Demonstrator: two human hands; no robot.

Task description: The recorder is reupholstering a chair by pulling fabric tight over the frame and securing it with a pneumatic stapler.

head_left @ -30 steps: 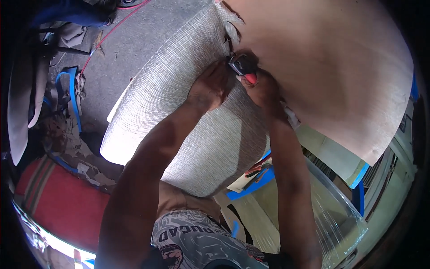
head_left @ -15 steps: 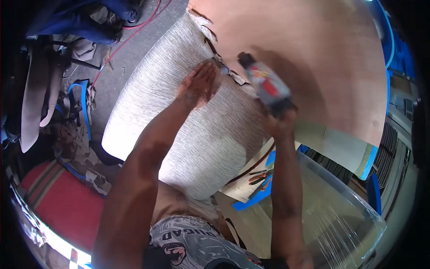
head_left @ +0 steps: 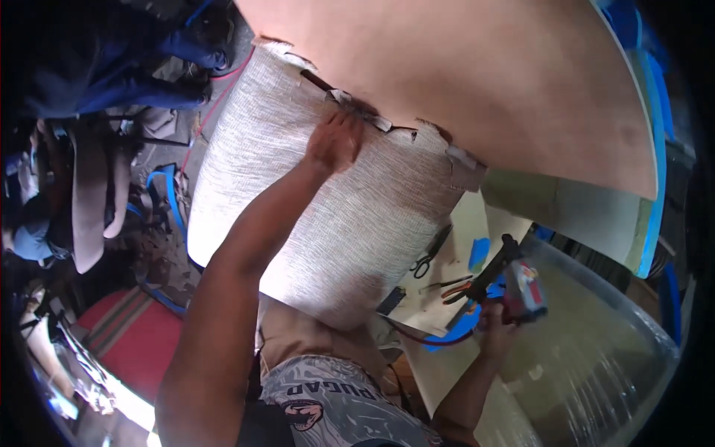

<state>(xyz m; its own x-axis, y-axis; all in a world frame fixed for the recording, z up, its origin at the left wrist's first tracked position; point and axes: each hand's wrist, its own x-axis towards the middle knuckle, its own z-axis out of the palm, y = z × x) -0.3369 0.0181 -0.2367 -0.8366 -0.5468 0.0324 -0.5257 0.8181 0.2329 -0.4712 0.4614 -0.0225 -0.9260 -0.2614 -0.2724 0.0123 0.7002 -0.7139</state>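
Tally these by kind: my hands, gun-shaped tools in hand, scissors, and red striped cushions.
Hands: 2, left hand and right hand
Gun-shaped tool: 1
Scissors: 1 pair
Red striped cushion: 1
Total: 5

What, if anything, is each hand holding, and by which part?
The right hand holds a handheld tool toward its lower end; blur hides the exact grip. The left hand rests on woven fabric, with no grip visible.
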